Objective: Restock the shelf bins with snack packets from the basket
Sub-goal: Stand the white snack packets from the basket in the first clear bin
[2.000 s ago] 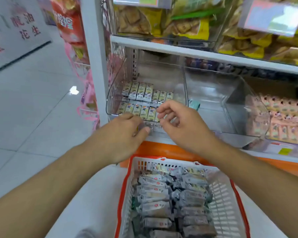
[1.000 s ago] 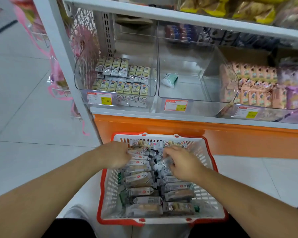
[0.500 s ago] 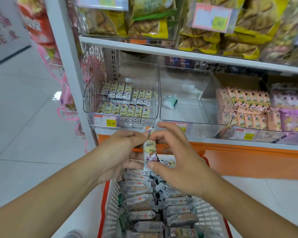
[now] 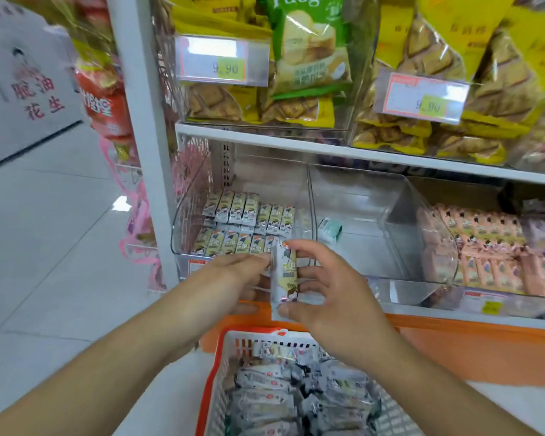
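Both forearms reached forward from the bottom corners of the view, bare to beyond the wrist, converging toward the middle. The left hand [image 4: 230, 278] lay palm down with its back to the camera, fingers extended forward and close together, their tips touching the left edge of an upright snack packet [image 4: 285, 276]. The right hand [image 4: 331, 297] was turned with its back toward the camera, the thumb curled under the packet's lower end and the index finger hooked over its top, the other fingers spread loosely behind it.
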A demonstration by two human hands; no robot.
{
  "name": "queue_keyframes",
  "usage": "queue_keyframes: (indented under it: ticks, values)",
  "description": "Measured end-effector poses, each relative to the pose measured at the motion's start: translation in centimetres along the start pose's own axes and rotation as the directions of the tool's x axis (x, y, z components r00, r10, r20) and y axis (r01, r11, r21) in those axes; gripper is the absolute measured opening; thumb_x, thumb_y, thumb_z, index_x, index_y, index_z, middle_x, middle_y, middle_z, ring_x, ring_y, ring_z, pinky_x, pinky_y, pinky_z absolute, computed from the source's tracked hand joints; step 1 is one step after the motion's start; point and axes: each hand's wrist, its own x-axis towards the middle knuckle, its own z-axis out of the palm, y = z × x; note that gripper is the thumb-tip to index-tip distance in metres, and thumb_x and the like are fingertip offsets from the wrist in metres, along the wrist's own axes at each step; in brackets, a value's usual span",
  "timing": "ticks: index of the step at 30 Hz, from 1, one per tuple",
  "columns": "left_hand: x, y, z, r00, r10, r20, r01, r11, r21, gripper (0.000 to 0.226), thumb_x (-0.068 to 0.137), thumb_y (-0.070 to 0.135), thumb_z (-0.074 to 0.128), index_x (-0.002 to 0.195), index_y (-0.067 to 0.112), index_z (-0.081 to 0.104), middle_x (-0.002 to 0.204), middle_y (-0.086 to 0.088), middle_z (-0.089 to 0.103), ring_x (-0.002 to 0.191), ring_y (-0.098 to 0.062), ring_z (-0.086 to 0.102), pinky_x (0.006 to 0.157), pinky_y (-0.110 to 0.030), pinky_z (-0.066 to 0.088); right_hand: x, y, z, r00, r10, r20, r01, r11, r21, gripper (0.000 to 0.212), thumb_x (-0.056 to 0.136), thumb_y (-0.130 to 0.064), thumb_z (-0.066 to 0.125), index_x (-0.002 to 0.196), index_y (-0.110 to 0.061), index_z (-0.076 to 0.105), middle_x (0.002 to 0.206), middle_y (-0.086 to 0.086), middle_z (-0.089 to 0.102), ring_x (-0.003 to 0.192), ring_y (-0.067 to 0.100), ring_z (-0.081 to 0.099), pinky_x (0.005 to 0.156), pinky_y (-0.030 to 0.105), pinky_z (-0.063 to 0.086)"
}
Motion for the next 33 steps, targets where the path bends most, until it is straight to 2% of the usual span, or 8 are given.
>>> queue_keyframes:
  ticks: [3,6,8,11,15,23,29,33]
  values:
    - [1.1,0.3,-2.2,0.984,0.129,-0.122,-0.099,0.969,0.226,0.028,0.100,0.051,0.060,0.118,0.032,0.072,0.123,0.010,0.073,0.112,-0.012,0.068,0.106,-0.036,0.047,5.1,-1.1,0.8,0.996,0.020,-0.085,-0.014,0.997,0.074,0.076,0.074,0.001,0.090,0.129,-0.041,0.057,0.110,-0.015,0.067,0.086,0.008,0.072,0.074,0.025,0.061]
    - [1.6,-0.2,-4.6,0.949,0.296,-0.109,-0.139,0.703,0.697,0.045,0.106,0.053,0.042,0.142,0.032,0.057,0.142,0.010,0.058,0.127,-0.013,0.056,0.106,-0.030,0.041,12.3,-0.5,2.3,0.991,0.069,-0.118,-0.067,0.998,0.017,0.072,0.075,0.000,0.089,0.130,-0.029,0.053,0.105,-0.015,0.063,0.090,0.013,0.073,0.081,0.035,0.062]
    - [2.4,-0.6,-5.9,0.946,0.318,-0.062,-0.136,0.562,0.816,0.042,0.107,0.053,0.036,0.129,0.029,0.062,0.132,0.004,0.063,0.120,-0.020,0.059,0.104,-0.035,0.045,16.7,0.4,3.3,0.988,0.112,-0.110,-0.120,0.991,-0.067,0.078,0.073,-0.005,0.091,0.137,-0.026,0.051,0.112,-0.006,0.067,0.094,0.019,0.072,0.086,0.042,0.062]
    - [3.4,-1.0,-7.7,0.966,0.258,0.017,-0.131,0.433,0.892,0.044,0.106,0.054,0.030,0.105,0.026,0.065,0.101,0.008,0.065,0.102,-0.016,0.059,0.098,-0.038,0.045,21.1,2.1,4.4,0.978,0.161,-0.130,-0.187,0.956,-0.225,0.086,0.076,-0.006,0.088,0.150,-0.019,0.046,0.134,0.006,0.063,0.106,0.024,0.066,0.080,0.032,0.057]
    - [4.2,-1.4,-8.7,0.957,0.286,0.038,-0.171,0.453,0.875,0.040,0.108,0.052,0.031,0.083,0.031,0.055,0.084,0.009,0.059,0.089,-0.006,0.054,0.096,-0.037,0.040,24.6,3.7,5.0,0.965,0.205,-0.162,-0.245,0.924,-0.295,0.083,0.080,0.000,0.081,0.153,-0.017,0.045,0.131,0.012,0.062,0.101,0.027,0.067,0.060,0.023,0.050]
    - [4.9,-1.8,-7.9,0.950,0.311,0.005,-0.135,0.397,0.908,0.039,0.107,0.055,0.025,0.074,0.040,0.039,0.081,0.013,0.051,0.087,-0.005,0.046,0.110,-0.042,0.030,26.0,4.8,5.8,0.961,0.253,-0.114,-0.277,0.886,-0.371,0.085,0.086,-0.010,0.074,0.160,-0.026,0.036,0.133,0.010,0.064,0.115,0.032,0.066,0.088,0.033,0.058]
    - [4.9,-2.1,-7.8,0.949,0.315,-0.001,-0.133,0.404,0.905,0.037,0.107,0.055,0.024,0.076,0.042,0.041,0.084,0.015,0.053,0.091,-0.004,0.048,0.110,-0.041,0.030,25.4,4.7,5.6,0.965,0.258,-0.050,-0.257,0.883,-0.393,0.085,0.095,-0.012,0.069,0.165,-0.029,0.025,0.127,0.003,0.063,0.094,0.019,0.062,0.057,0.022,0.045]
    - [4.9,-2.3,-7.9,0.948,0.317,0.009,-0.143,0.401,0.905,0.038,0.107,0.056,0.025,0.084,0.038,0.051,0.083,0.012,0.057,0.090,-0.003,0.052,0.109,-0.042,0.032,23.7,3.5,5.3,0.971,0.233,-0.056,-0.236,0.886,-0.400,0.085,0.095,-0.013,0.069,0.166,-0.029,0.023,0.132,0.008,0.059,0.103,0.021,0.065,0.071,0.030,0.057]
